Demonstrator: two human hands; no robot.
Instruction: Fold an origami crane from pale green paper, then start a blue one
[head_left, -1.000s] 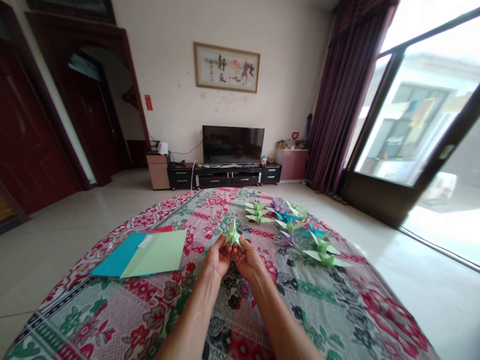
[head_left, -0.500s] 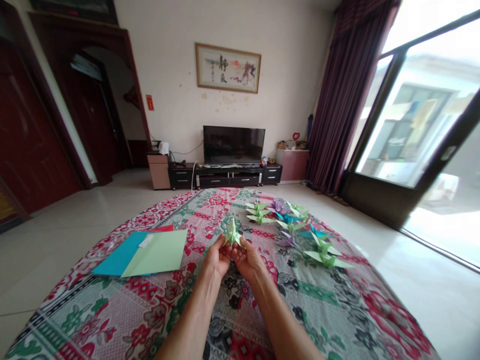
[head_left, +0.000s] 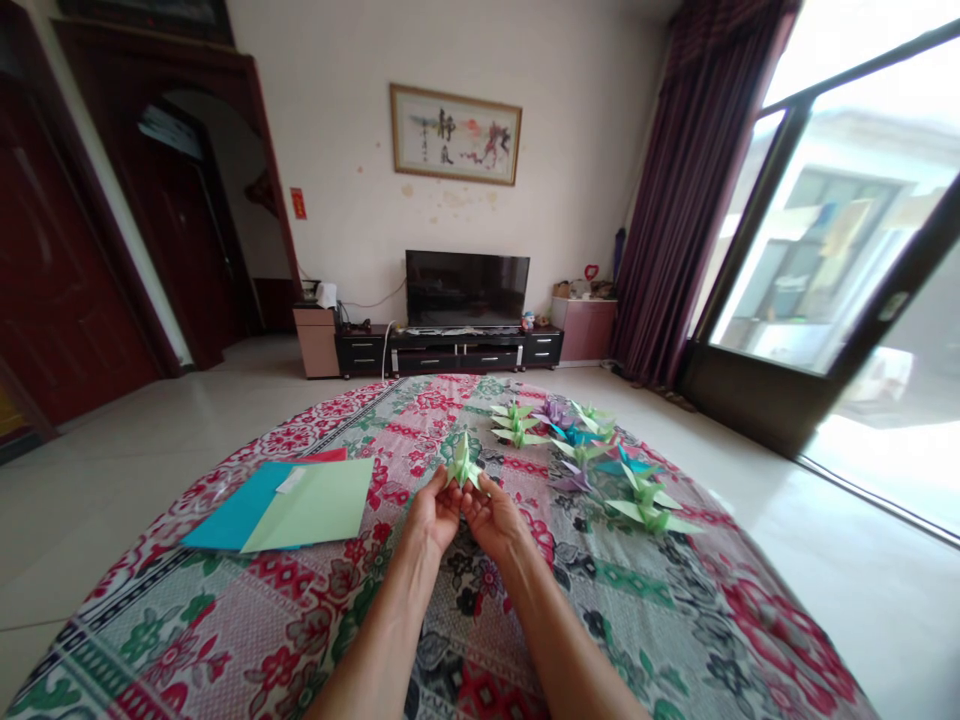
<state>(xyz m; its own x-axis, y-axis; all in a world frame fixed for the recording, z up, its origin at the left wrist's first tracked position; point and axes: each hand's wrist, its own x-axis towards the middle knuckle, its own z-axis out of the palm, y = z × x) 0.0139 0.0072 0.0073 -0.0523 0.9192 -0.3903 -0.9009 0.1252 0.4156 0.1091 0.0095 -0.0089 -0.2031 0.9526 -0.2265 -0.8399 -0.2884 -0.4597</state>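
Note:
Both my hands meet over the middle of a round table with a flowered cloth (head_left: 225,620). My left hand (head_left: 433,518) and my right hand (head_left: 491,520) pinch a small light-green folded paper piece (head_left: 463,466) between their fingertips, holding it upright just above the cloth. To the right lie several finished paper cranes (head_left: 577,450) in green, purple and blue. A stack of flat paper sheets (head_left: 292,505), light green on top of blue and red, rests to the left of my left hand.
Beyond the table stand a dark TV (head_left: 466,288) on a low black cabinet (head_left: 450,352), a framed picture (head_left: 454,134) on the wall, dark curtains (head_left: 675,200) and a big glass door (head_left: 847,250) at right. A tiled floor surrounds the table.
The folded green piece has shifted slightly in my fingertips. Both hands stay in the same spot.

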